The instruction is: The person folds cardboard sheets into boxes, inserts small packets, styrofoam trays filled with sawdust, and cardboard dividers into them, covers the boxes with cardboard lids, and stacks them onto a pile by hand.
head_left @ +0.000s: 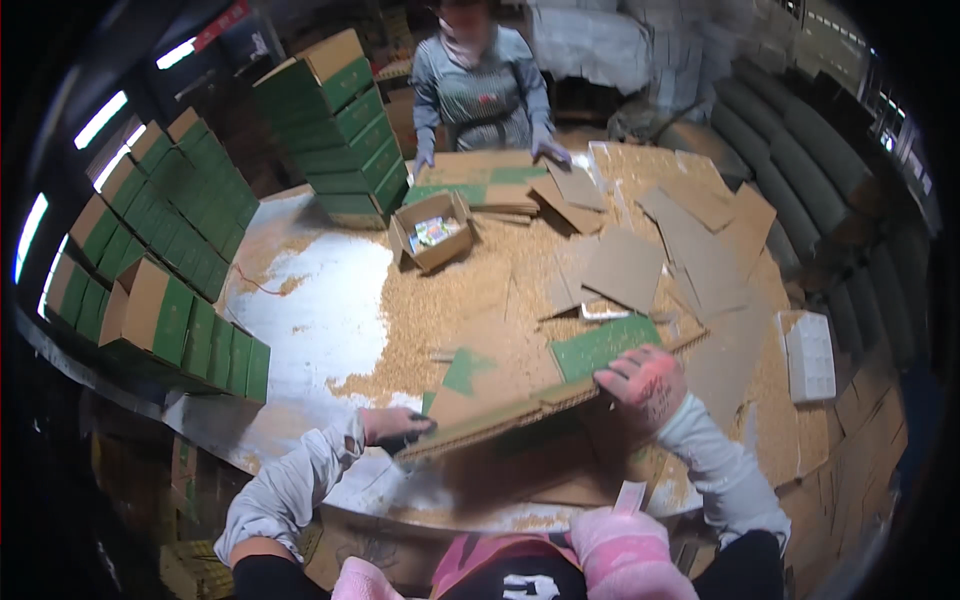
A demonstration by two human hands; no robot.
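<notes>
Between my hands is a flattened cardboard box (508, 388), brown with green printed patches, its near edge raised off the table. My left hand (392, 425), in a glove with dark fingertips, grips its left near corner. My right hand (645, 384), in a pink glove, is closed round the right part of that edge, thumb hidden. Under it more cardboard lies in shadow. Across the table a co-worker (480, 85) in gloves and grey sleeves has both hands on another stack of flat green-and-brown cardboard (475, 178).
Loose grain-like bits (430, 310) cover much of the white table (300, 345). A small open carton (432, 232) holds colourful packets. Green boxes (345, 130) stand stacked at the back left, more along the left. Cardboard sheets (625, 268) and a white foam tray (808, 357) lie right.
</notes>
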